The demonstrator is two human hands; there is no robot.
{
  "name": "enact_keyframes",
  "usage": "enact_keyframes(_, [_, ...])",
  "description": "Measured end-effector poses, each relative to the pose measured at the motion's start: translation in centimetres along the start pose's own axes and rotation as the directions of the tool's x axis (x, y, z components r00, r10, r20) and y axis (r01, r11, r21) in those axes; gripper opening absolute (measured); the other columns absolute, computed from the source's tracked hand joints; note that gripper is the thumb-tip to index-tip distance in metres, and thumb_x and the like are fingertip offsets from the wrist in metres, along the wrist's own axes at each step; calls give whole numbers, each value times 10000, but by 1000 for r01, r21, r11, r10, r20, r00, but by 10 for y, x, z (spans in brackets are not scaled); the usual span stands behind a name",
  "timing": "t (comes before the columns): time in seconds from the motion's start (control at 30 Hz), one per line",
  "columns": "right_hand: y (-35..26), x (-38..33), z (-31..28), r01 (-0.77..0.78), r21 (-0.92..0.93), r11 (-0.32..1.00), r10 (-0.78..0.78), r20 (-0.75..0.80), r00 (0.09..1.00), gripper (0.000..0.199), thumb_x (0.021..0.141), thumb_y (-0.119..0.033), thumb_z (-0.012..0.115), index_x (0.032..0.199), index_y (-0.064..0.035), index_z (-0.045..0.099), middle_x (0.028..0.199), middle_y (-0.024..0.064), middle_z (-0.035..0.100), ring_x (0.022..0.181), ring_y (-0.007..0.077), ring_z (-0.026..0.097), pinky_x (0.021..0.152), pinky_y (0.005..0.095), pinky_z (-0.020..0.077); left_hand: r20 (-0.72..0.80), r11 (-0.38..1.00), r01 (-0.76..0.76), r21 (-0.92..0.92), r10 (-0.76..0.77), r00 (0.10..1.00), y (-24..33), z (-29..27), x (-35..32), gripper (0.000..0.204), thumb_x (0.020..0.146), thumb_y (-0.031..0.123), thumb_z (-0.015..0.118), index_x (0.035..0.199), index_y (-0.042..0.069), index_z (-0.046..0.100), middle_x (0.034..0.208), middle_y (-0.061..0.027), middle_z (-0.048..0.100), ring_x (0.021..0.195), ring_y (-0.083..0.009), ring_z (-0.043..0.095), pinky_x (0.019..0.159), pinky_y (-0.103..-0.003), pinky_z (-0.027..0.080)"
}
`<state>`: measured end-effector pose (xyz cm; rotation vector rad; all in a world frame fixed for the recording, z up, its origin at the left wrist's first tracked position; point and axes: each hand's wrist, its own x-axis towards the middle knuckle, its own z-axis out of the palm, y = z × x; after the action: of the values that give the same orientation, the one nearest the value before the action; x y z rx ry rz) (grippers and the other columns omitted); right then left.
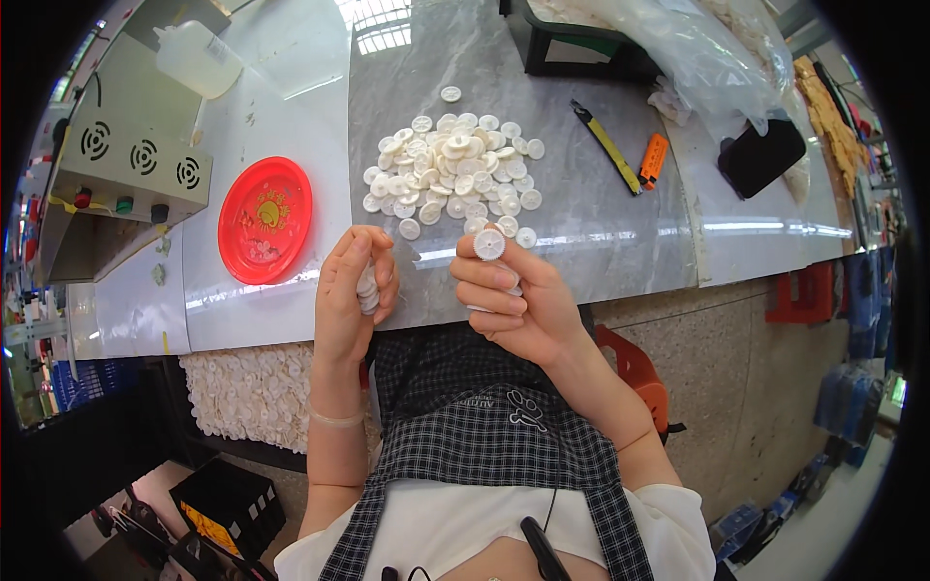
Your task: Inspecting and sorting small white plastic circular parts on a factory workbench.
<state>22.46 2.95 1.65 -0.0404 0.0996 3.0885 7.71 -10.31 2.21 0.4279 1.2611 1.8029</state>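
Observation:
Over the front edge of the table, my left hand [356, 281] is curled around a few white plastic discs [368, 289], which show between its fingers. My right hand [518, 295] pinches one round white disc [489, 244] between thumb and forefinger, its spoked face turned up. More white pieces peek out from under the curled fingers of that hand, mostly hidden. Just beyond both hands lies a loose heap of similar white discs [455, 165] on the grey tabletop. A single disc [450, 94] rests apart at the heap's far side.
A red plate [264, 221] lies left, beside a grey machine [126, 145] with knobs. A plastic bottle [199, 60] stands behind. At right are a yellow cutter [608, 147], an orange tool [654, 161], a black bin [581, 48] and a black object [762, 158]. White discs [242, 397] fill a space below.

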Motion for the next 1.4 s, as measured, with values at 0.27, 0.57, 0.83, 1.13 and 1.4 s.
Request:
enact_keyframes(0.27, [29,18,8,21,-387,922,-92,-165,982,266,1041,-283,366,934,-80,502,672,-51,383,485,18,319,398,174,248,29,995,23,97,-26,999,15,-45,-37,250,1016,278,452,990,44,536,617,23,430,468,-46,366,378,-179,254])
enact_keyframes(0.57, [190,123,27,-309,-795,522,415,-80,906,349,976,-383,515,1050,-43,549,821,39,564,686,91,526,572,236,442,-528,894,-244,375,423,736,84,-180,-172,313,1007,317,444,1031,36,580,803,-8,562,643,-89,535,505,-213,412])
enact_keyframes(0.83, [151,119,-6,180,-980,-85,408,131,904,318,947,-246,581,1153,-3,576,982,127,664,902,198,644,795,320,500,-338,-32,565,824,774,536,53,-219,-179,291,950,221,549,1159,22,583,1138,-123,611,1118,-278,536,977,-359,394])
enact_keyframes(1.13, [-20,-3,8,-150,-721,-676,-633,465,619,106,869,22,602,966,-8,635,794,72,635,722,137,616,682,251,459,-8,269,-349,898,802,597,46,-82,-59,96,841,-80,549,901,-14,586,870,-113,630,812,-230,603,759,-303,466])
enact_keyframes(1.4, [-40,-59,-22,-549,-438,-712,-664,676,321,96,834,-78,621,913,-27,602,794,82,572,851,257,493,802,363,375,498,385,-649,656,424,756,18,-27,-4,210,741,-21,695,930,49,634,1048,-113,638,996,-287,596,903,-381,454])
